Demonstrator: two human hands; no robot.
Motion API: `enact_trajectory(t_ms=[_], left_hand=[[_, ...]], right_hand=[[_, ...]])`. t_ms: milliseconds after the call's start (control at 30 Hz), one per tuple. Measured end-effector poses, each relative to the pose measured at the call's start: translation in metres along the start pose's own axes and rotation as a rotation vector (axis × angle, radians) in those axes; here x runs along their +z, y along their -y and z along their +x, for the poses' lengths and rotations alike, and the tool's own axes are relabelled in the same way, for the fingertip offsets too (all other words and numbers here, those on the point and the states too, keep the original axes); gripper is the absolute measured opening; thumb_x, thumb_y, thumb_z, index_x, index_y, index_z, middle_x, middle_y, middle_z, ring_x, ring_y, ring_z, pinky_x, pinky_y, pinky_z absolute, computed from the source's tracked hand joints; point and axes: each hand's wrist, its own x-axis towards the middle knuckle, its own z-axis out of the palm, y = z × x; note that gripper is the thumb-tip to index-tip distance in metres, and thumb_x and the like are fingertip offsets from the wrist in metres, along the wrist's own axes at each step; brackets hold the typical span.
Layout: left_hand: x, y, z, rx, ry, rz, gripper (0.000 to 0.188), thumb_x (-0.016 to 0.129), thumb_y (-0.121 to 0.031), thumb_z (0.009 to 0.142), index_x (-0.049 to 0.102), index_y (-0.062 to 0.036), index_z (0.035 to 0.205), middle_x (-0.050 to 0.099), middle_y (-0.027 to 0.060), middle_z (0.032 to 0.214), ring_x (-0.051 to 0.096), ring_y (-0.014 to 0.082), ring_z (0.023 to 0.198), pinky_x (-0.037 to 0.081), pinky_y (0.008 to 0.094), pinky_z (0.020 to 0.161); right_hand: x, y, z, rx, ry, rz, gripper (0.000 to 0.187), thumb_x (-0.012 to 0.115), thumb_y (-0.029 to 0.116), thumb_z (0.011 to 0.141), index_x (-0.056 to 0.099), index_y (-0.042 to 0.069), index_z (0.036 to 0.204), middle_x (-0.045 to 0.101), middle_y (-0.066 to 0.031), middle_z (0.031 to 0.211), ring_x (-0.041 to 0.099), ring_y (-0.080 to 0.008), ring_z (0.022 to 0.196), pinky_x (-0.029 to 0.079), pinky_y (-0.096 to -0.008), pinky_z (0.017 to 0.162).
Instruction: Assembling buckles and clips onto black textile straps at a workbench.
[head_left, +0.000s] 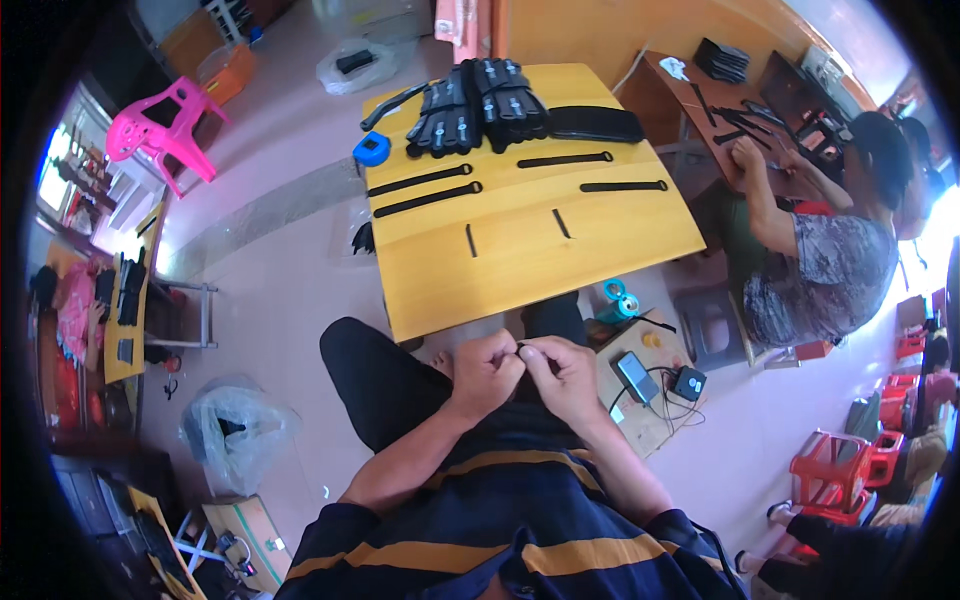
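Observation:
Over my lap, just off the table's near edge, my left hand (487,374) and my right hand (562,380) meet with fingertips pinched together. A small dark bit shows between them; most of it is hidden by the fingers, so its kind is unclear. Beyond them stands a yellow wooden table (440,290). Two black straps with ring ends (425,200) lie at its left, and another black strap (565,160) and a fourth-row strap (624,187) at its right. Two short black strips (472,240) lie apart nearer to me.
Bundled black straps (478,105), a flat black case (597,124) and a blue round-cornered device (372,149) occupy the table's far side. At right, a low stand (640,430) holds a phone, cables and a turquoise bottle (618,300). A co-worker (830,250) sits beyond. A pink chair (165,130) stands far left.

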Motion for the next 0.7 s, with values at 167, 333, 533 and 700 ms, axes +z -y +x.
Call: enact_trajectory(t_ms=[167,333,533,700], left_hand=[[0.001,0.003,0.004,0.127,-0.047,0.047,0.009,0.061,-0.001,0.078,0.053,0.0002,0.073,0.045,0.0071,0.059,0.043,0.0119,0.055,0.036,0.0288,0.052],[-0.010,0.008,0.008,-0.014,0.024,0.053,0.011,0.057,0.003,0.081,0.053,-0.0001,0.071,0.044,-0.0003,0.063,0.042,0.0084,0.059,0.034,0.0265,0.053],[-0.008,0.002,0.022,0.004,0.165,0.083,0.022,0.062,-0.006,0.090,0.055,-0.0012,0.071,0.049,0.0005,0.062,0.044,0.0091,0.058,0.035,0.0257,0.054],[-0.015,0.006,0.020,-0.180,0.242,-0.073,0.034,0.063,-0.026,0.101,0.057,-0.0032,0.076,0.053,0.0001,0.064,0.051,0.0080,0.059,0.040,0.0231,0.056]], right_hand=[[0.011,-0.009,-0.002,-0.062,-0.102,-0.091,0.008,0.064,0.006,0.091,0.070,0.000,0.090,0.071,-0.0166,0.085,0.072,-0.0296,0.077,0.056,-0.0370,0.067],[0.010,-0.010,0.004,-0.127,-0.068,-0.097,0.009,0.066,0.010,0.091,0.069,0.001,0.092,0.068,-0.0165,0.083,0.069,-0.0361,0.078,0.054,-0.0404,0.065],[-0.004,-0.014,0.004,-0.203,-0.094,-0.207,0.009,0.065,0.010,0.092,0.069,0.003,0.096,0.067,-0.0147,0.084,0.068,-0.0358,0.078,0.054,-0.0421,0.065],[-0.003,-0.018,0.003,-0.187,-0.044,-0.234,0.010,0.065,0.011,0.091,0.068,0.003,0.096,0.067,-0.0136,0.087,0.067,-0.0349,0.081,0.054,-0.0416,0.068]])
